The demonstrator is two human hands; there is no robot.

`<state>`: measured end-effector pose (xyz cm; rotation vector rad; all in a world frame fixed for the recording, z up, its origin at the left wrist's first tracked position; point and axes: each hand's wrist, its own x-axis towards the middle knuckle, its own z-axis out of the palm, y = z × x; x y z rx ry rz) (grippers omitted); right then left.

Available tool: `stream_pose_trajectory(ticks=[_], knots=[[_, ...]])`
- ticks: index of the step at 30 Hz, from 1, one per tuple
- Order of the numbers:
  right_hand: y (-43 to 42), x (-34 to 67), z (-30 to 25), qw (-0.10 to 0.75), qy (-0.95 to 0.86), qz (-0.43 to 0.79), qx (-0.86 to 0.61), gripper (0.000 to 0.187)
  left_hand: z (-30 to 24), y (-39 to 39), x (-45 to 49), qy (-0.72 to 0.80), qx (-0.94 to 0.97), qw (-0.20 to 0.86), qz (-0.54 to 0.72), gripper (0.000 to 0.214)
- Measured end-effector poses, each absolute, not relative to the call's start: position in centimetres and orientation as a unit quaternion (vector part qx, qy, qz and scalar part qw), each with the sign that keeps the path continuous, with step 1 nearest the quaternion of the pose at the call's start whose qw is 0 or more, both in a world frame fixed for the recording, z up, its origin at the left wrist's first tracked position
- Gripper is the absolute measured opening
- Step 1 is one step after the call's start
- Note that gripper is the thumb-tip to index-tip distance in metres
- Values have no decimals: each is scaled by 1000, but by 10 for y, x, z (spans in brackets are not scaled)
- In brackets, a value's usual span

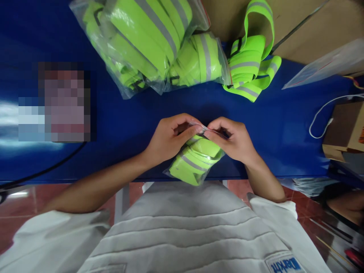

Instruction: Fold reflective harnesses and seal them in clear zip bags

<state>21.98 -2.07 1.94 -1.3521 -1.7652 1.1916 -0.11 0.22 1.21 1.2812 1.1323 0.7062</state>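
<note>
A clear zip bag (196, 167) holding a folded neon-green reflective strap (210, 147) hangs between my hands at the table's near edge. My left hand (173, 134) pinches the bag's top edge between thumb and fingers. On the same edge, close beside it, my right hand (231, 136) pinches with its thumb and index finger. Both thumbs lie along the bag's mouth; whether the seal is closed I cannot tell. The strap inside has grey reflective stripes.
Filled bags of green straps (153, 41) are piled at the back of the blue table (122, 121). Loose green straps (247, 64) lie right of them, near an empty clear bag (324, 64). A cardboard box (347, 125) and white cable (313, 121) are at right. Part of another person (345, 206) shows at lower right.
</note>
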Motion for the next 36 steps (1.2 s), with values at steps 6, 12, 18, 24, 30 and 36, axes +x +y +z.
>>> stream_pose_trajectory(ticks=[6,12,18,24,30,36], knots=[[-20,218,20,327,-665,451,-498,11,12,10,-7,465,560,632,266,19],[-16,224,18,306,-686,440,-492,14,4,20,-17,439,604,617,249,23],[-18,221,17,303,-724,395,-478,15,3,10,-12,445,656,547,269,26],[-22,217,16,313,-716,402,-477,10,5,6,-7,398,638,599,276,25],[-19,220,18,323,-689,440,-477,12,6,4,-10,395,700,507,312,19],[-12,233,25,289,-666,457,-513,18,7,13,-15,469,663,500,301,26]])
